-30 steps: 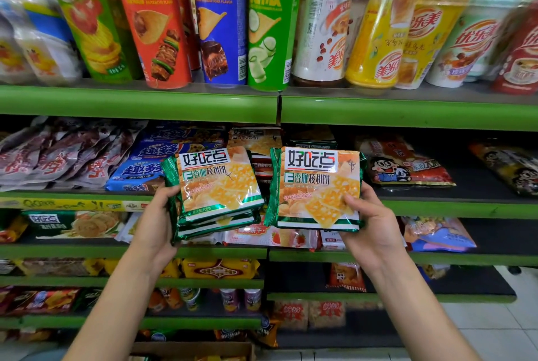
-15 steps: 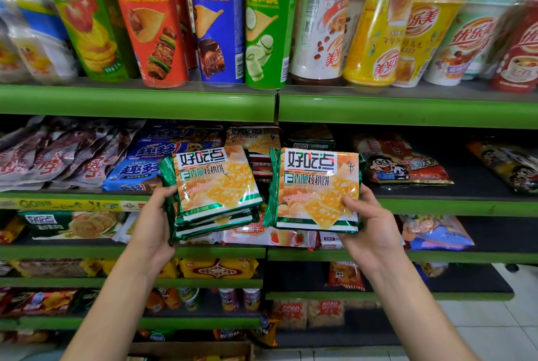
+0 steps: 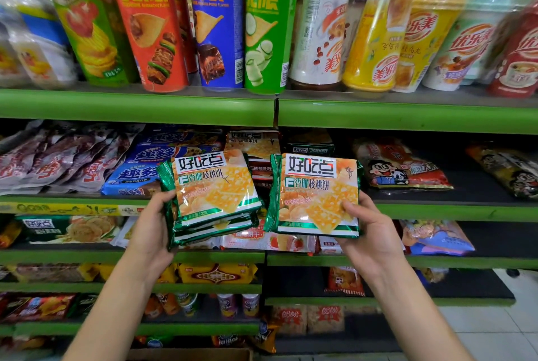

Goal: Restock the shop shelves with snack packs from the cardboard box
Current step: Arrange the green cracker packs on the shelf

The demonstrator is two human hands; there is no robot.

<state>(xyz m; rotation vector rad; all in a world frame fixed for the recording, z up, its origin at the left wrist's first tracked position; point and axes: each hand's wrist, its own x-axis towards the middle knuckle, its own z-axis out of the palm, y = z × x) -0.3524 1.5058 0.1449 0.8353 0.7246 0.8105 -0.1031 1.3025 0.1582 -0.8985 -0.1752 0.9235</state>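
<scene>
Head view shows your left hand (image 3: 151, 232) gripping a loose stack of glossy green-edged orange biscuit packs (image 3: 214, 200) and your right hand (image 3: 368, 237) pinching one single pack (image 3: 317, 194) before the green-lipped shelf (image 3: 436, 210); that slick stack could fan out and slip.

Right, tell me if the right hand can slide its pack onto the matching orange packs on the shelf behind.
Probably yes. The right hand holds its pack just in front of the matching stack, with nothing between them. The left hand and its packs sit close beside that route, though.
</scene>
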